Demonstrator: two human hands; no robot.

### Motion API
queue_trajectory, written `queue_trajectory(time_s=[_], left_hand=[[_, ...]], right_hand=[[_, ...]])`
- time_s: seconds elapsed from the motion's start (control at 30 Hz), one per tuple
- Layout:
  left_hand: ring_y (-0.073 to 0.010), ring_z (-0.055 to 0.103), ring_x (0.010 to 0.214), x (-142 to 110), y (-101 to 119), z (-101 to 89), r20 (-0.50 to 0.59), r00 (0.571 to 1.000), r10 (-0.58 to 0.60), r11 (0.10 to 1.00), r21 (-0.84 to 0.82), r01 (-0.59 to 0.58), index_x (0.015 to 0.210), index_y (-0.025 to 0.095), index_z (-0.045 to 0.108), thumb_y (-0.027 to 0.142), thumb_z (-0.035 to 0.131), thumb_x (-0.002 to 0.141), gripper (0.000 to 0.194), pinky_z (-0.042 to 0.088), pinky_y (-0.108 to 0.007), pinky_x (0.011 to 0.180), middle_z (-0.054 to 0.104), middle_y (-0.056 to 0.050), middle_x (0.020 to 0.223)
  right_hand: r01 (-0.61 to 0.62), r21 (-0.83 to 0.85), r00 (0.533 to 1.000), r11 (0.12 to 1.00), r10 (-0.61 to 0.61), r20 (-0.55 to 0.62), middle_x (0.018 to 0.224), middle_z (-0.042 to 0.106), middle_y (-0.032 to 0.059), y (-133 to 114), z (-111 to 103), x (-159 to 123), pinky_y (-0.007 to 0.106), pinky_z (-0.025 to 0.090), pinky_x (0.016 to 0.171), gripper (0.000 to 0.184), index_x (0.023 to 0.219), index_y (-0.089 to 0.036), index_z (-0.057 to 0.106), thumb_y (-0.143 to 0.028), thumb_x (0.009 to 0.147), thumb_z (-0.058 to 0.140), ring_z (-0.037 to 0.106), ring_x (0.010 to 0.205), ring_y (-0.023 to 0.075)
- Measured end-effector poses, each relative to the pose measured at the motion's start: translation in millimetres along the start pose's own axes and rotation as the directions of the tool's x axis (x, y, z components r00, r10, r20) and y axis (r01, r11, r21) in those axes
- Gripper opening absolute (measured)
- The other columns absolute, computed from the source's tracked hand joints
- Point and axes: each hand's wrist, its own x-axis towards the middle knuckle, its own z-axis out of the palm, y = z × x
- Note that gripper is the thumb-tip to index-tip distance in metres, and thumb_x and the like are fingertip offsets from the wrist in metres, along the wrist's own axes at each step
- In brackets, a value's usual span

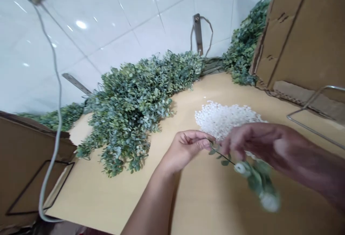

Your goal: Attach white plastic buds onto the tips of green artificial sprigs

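My left hand (185,148) is closed, pinching the thin dark stem of an artificial flower spray (254,177) between thumb and fingertips. The spray has small green leaves and white blooms and slants down to the right, its far end blurred. My right hand (250,143) hangs over the stem, with its curled fingers close to my left fingertips. Motion smears those fingers, and whether they grip anything is hidden. Just behind both hands lies a heap of tiny white pieces (223,116), partly covered by my right hand.
A large pile of green leafy sprays (134,98) lies along the tiled wall, left of my hands. More greenery (246,41) stands at the back right beside a cardboard box (304,33). Another cardboard box (24,163) and a hanging grey cable (58,120) are at the left.
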Motion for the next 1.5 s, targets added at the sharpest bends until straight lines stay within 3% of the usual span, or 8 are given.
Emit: queue_trajectory(time_s=[0.1,0.33,0.47,0.63,0.8,0.9,1.17,1.5], left_hand=[[-0.0126,0.059,0.059,-6.0,7.1,-1.4,0.071,0.997,0.005,1.000,0.028,-0.007,0.068,0.017,0.074,0.038,0.079,0.058,0.024,0.048,-0.027,0.065,0.067,-0.004,0.064],[-0.0142,0.059,0.066,-6.6,4.1,3.1,0.058,0.991,0.124,0.992,0.026,-0.126,0.065,0.018,0.075,0.037,0.079,0.057,0.021,0.048,-0.028,0.070,0.065,-0.004,0.069],[-0.0111,0.055,0.069,-1.9,1.6,2.1,0.002,0.975,0.223,0.974,0.044,-0.223,0.061,0.019,0.074,0.031,0.081,0.056,0.014,0.045,-0.024,0.070,0.059,-0.002,0.072],[-0.0088,0.052,0.063,0.3,2.4,-2.4,0.083,0.981,0.176,0.984,0.025,-0.178,0.061,0.018,0.072,0.028,0.079,0.059,0.012,0.043,-0.022,0.066,0.058,0.000,0.065],[-0.0108,0.054,0.063,10.9,-8.0,-7.6,-0.174,0.970,0.167,0.976,0.171,-0.137,0.062,0.016,0.070,0.027,0.075,0.064,0.012,0.043,-0.024,0.066,0.063,-0.001,0.066],[-0.0115,0.054,0.064,20.9,-22.2,-9.9,-0.316,0.898,0.307,0.878,0.457,-0.140,0.067,0.016,0.070,0.017,0.070,0.067,0.001,0.043,-0.024,0.064,0.063,-0.003,0.071],[-0.0159,0.061,0.079,29.9,-38.1,-10.7,-0.092,0.897,0.432,0.463,0.876,-0.133,0.084,0.019,0.070,0.009,0.059,0.076,0.018,0.047,-0.028,0.076,0.066,-0.004,0.082],[-0.0173,0.061,0.075,26.1,-29.9,-15.4,-0.107,0.911,0.397,0.394,0.917,-0.064,0.076,0.019,0.068,0.013,0.059,0.076,0.011,0.045,-0.029,0.072,0.068,-0.004,0.081]], right_hand=[[-0.053,0.243,0.999,0.969,0.050,0.019,0.062,0.062,0.0055,3.5,-2.1,2.2,0.032,0.053,0.060,0.046,0.066,-0.022,0.065,-0.065,0.074,0.052,0.062,0.062,0.0200],[-0.064,0.023,0.998,0.998,0.064,0.022,0.076,0.059,0.0030,28.7,30.6,2.4,0.026,0.048,0.061,0.030,0.089,-0.019,0.059,-0.047,0.082,0.054,0.057,0.070,0.0153],[-0.134,-0.062,0.991,0.989,0.135,0.009,0.061,0.049,-0.0019,30.3,35.3,-1.9,0.024,0.040,0.052,0.024,0.083,-0.017,0.055,-0.040,0.084,0.050,0.048,0.056,0.0122],[-0.073,-0.245,0.996,0.967,0.085,0.038,0.055,0.032,-0.0061,18.8,36.9,-6.8,0.023,0.031,0.050,0.025,0.064,-0.020,0.037,-0.031,0.087,0.040,0.034,0.052,0.0096],[-0.037,-0.396,0.993,0.917,0.077,0.084,0.054,0.026,-0.0061,14.1,44.9,-10.0,0.024,0.026,0.050,0.028,0.059,-0.021,0.027,-0.021,0.084,0.039,0.030,0.052,0.0098],[-0.037,-0.429,0.981,0.902,0.116,0.158,0.053,0.026,-0.0060,12.8,52.2,-13.1,0.025,0.023,0.049,0.028,0.058,-0.020,0.026,-0.017,0.083,0.039,0.029,0.051,0.0095],[-0.031,-0.407,0.955,0.913,0.147,0.258,0.051,0.033,-0.0059,17.3,57.7,-14.8,0.025,0.022,0.047,0.029,0.057,-0.020,0.029,-0.020,0.083,0.043,0.032,0.048,0.0086],[-0.104,-0.278,0.975,0.955,0.153,0.163,0.055,0.035,-0.0049,25.1,53.7,-10.5,0.024,0.030,0.050,0.023,0.064,-0.020,0.036,-0.026,0.086,0.036,0.035,0.052,0.0107]])
